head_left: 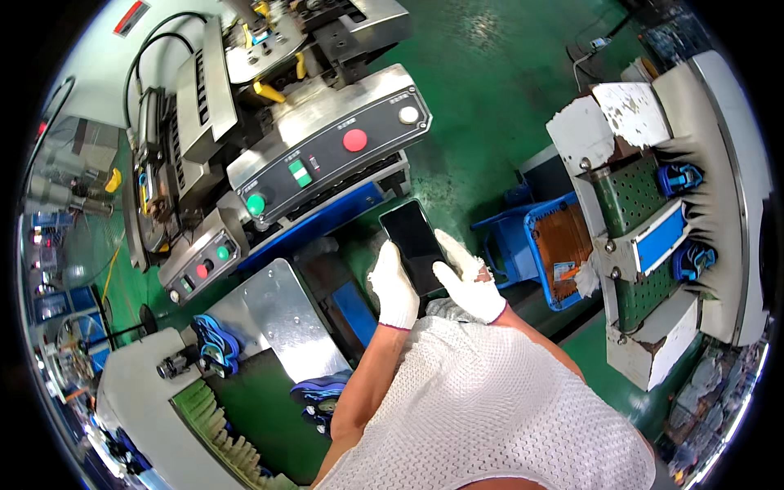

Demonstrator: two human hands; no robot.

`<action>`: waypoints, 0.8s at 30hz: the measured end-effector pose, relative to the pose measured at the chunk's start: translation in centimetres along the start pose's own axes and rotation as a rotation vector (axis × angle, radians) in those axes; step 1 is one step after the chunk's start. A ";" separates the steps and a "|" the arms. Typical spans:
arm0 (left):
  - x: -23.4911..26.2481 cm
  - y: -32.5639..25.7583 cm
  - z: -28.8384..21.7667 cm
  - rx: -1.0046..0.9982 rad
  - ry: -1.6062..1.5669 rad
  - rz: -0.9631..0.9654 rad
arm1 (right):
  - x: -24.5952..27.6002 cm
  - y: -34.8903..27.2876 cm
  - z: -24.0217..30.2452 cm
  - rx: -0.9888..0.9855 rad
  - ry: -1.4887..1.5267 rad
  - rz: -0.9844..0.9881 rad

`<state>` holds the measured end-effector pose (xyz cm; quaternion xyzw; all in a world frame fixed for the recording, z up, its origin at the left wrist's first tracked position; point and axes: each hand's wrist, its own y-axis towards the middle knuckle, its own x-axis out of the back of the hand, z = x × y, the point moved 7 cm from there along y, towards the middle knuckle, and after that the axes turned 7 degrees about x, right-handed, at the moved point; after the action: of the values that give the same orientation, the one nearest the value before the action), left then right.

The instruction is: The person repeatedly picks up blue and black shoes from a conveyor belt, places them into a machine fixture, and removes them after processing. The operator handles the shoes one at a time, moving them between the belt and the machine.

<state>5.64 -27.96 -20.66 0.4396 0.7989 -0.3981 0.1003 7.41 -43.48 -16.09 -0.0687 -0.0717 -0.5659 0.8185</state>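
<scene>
A smartphone (412, 241) with a dark screen and a pale rim is held in front of my body, tilted slightly left. Along its lower left edge, my left hand (394, 287) in a white knit glove is closed around it. My right hand (470, 284), gloved the same way, grips the opposite edge, its thumb by the lower right corner. A brown stain marks the right glove. The fingers under the phone are hidden.
Ahead on the left stands a machine with a button panel (339, 151). A blue plastic chair (527, 245) is at the right, beside a conveyor (637, 212) with green perforated plates and blue shoe parts. Blue sandals (216, 345) lie near a metal plate (292, 320) at the lower left.
</scene>
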 end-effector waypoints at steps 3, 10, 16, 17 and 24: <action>2.2 0.3 0.5 0.040 0.057 -0.096 | -0.5 0.1 0.4 0.024 -0.056 0.071; 1.5 -1.2 -2.8 -0.047 0.200 -0.099 | -0.6 1.1 1.2 -0.093 -0.068 0.197; 1.5 -0.6 -2.1 -0.056 0.262 -0.013 | -0.7 0.9 0.3 -0.092 0.005 0.182; 1.9 -0.1 -1.2 -0.004 0.129 0.021 | -0.7 1.0 0.1 -0.078 0.023 0.181; 3.2 1.5 0.2 0.063 -0.050 -0.004 | -0.7 1.3 -0.6 -0.025 -0.052 0.206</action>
<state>4.84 -25.67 -23.29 0.4310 0.7839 -0.4343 0.1054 8.45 -42.52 -16.83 -0.1006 -0.0785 -0.4775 0.8693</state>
